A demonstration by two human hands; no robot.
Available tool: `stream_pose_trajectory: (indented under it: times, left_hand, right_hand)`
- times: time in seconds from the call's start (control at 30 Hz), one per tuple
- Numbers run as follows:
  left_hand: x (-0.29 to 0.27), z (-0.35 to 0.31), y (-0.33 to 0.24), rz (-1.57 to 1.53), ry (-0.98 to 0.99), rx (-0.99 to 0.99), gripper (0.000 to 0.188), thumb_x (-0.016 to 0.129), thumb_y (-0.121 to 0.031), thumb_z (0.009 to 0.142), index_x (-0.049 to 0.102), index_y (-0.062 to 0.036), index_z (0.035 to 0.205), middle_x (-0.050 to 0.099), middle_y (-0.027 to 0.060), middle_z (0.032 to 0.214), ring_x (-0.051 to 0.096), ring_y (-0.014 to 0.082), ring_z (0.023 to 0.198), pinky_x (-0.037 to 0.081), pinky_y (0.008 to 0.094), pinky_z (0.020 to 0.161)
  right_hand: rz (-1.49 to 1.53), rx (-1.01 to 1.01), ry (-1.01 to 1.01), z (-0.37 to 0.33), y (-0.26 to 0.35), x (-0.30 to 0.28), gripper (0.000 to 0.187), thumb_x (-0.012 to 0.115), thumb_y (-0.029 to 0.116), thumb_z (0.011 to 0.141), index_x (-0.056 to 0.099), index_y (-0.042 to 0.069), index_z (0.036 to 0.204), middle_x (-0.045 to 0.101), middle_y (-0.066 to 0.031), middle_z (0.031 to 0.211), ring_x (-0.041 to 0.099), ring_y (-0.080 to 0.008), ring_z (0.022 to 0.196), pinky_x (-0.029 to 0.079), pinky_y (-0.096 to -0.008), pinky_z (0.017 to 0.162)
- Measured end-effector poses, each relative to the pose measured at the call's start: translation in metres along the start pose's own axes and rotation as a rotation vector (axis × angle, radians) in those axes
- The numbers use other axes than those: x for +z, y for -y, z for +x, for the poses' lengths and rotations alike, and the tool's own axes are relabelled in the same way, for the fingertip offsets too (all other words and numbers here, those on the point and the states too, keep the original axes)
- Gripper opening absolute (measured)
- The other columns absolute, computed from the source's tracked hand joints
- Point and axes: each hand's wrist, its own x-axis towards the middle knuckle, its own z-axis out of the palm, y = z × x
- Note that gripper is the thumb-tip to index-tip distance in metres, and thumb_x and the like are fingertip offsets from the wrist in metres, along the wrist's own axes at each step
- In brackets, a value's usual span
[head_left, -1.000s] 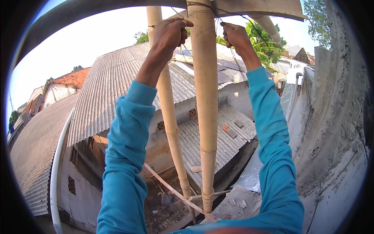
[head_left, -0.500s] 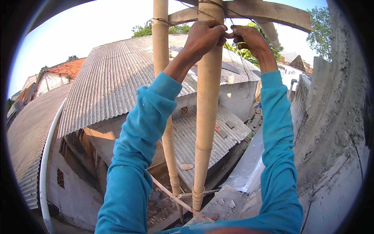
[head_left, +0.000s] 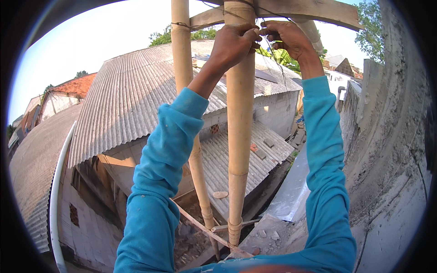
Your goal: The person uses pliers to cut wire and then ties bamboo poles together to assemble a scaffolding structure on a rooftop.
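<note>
Both hands, left hand (head_left: 234, 43) and right hand (head_left: 287, 38), have fingers closed on thin tie wire (head_left: 272, 59) at the near bamboo pole (head_left: 240, 136) under the wooden crosspiece (head_left: 309, 11); lashing looks unfinished.

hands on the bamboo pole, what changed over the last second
The left hand moved right, off the rear pole and onto the front bamboo pole, meeting the right hand just under the wooden crossbar. Both poles and the crossbar stayed as they were.
</note>
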Motion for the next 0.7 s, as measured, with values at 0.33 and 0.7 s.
stream_pose_trajectory:
  times: [0.33, 0.7]
  left_hand:
    - [0.013, 0.011, -0.003, 0.723, -0.023, 0.167, 0.037, 0.046, -0.026, 0.097, 0.07, 0.0011, 0.101, 0.068, 0.0229, 0.075, 0.069, 0.0379, 0.075, 0.054, 0.0477, 0.073]
    - [0.014, 0.017, -0.019, 0.693, -0.115, 0.15, 0.033, 0.051, -0.033, 0.095, 0.07, -0.0063, 0.097, 0.068, 0.0197, 0.075, 0.067, 0.0382, 0.075, 0.052, 0.0481, 0.071]
  right_hand:
    - [0.089, 0.001, 0.133, -0.012, 0.006, 0.01, 0.025, 0.051, 0.013, 0.097, 0.064, -0.003, 0.111, 0.067, -0.0118, 0.102, 0.067, -0.0222, 0.094, 0.058, -0.0339, 0.078]
    - [0.153, 0.11, 0.097, -0.005, 0.024, 0.002, 0.018, 0.057, 0.017, 0.097, 0.065, 0.001, 0.095, 0.059, -0.0022, 0.076, 0.052, -0.0085, 0.061, 0.036, -0.0233, 0.047]
